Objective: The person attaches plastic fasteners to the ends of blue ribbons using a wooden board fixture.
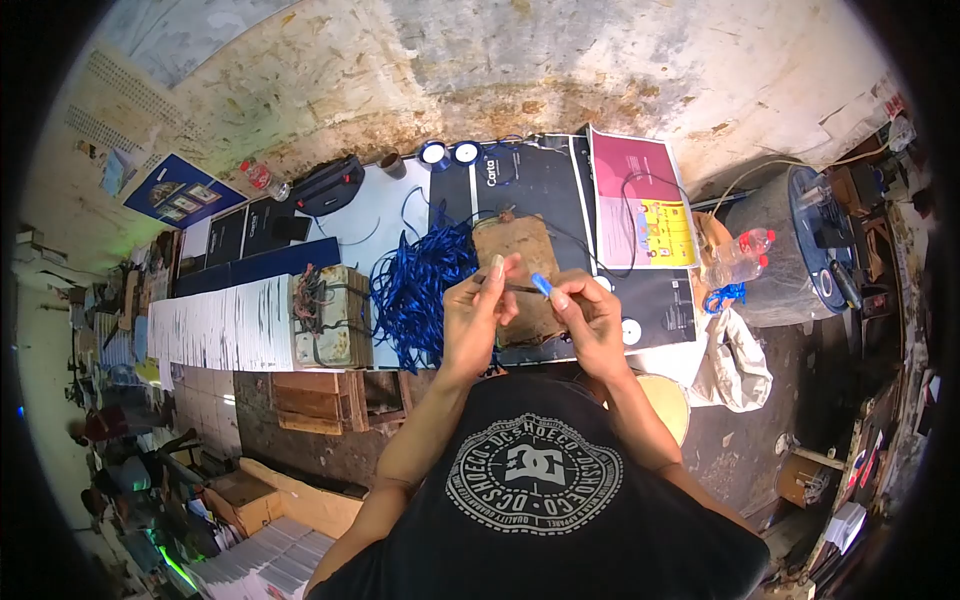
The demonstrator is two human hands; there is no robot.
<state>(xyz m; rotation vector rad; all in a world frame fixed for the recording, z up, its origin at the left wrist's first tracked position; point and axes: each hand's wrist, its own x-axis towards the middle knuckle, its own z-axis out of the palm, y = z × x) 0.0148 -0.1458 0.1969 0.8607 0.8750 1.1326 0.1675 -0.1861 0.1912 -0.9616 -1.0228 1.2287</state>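
Observation:
In front of my chest, my right hand (592, 322) pinches a small bright-blue piece (541, 284) between thumb and fingers; its exact kind is too small to tell. My left hand (478, 312) is raised close beside it, thumb and fingers drawn together. A thin dark strand seems to run between the two hands, but what the left fingers hold is not clear. Under the hands lies a worn brown board (512, 240). A large heap of blue ribbons (425, 290) spreads on the table just left of my left hand.
A long row of stacked white paper (225, 325) ends at a strapped block (343, 318). Ribbon spools (433, 155), a black bag (330, 187) and a bottle (265, 180) stand along the wall. Printed sheets (640, 190) lie right, near plastic bottles (740, 255) and a drum (765, 240).

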